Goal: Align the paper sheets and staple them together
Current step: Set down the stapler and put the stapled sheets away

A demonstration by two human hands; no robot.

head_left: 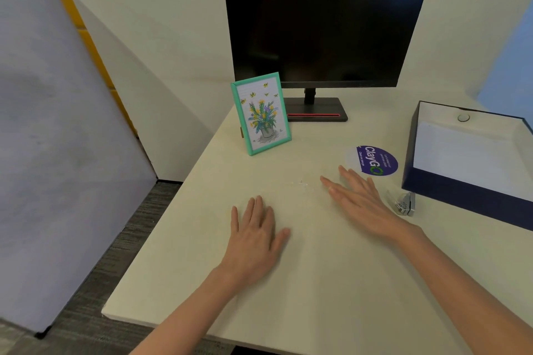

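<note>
White paper sheets (461, 153) lie inside a dark blue box (461, 199) at the right of the desk. A small silver stapler (403, 204) lies on the desk just in front of the box's near left corner. My left hand (256, 236) rests flat on the desk, fingers straight, holding nothing. My right hand (363, 202) is also flat with fingers spread, just left of the stapler and apart from it.
A green picture frame (261, 114) with a flower drawing stands behind my left hand. A dark monitor (323, 23) stands at the back. A round purple sticker (373, 160) lies beyond my right hand. The desk's left edge (161, 210) drops to carpet, beside a grey partition (57, 138).
</note>
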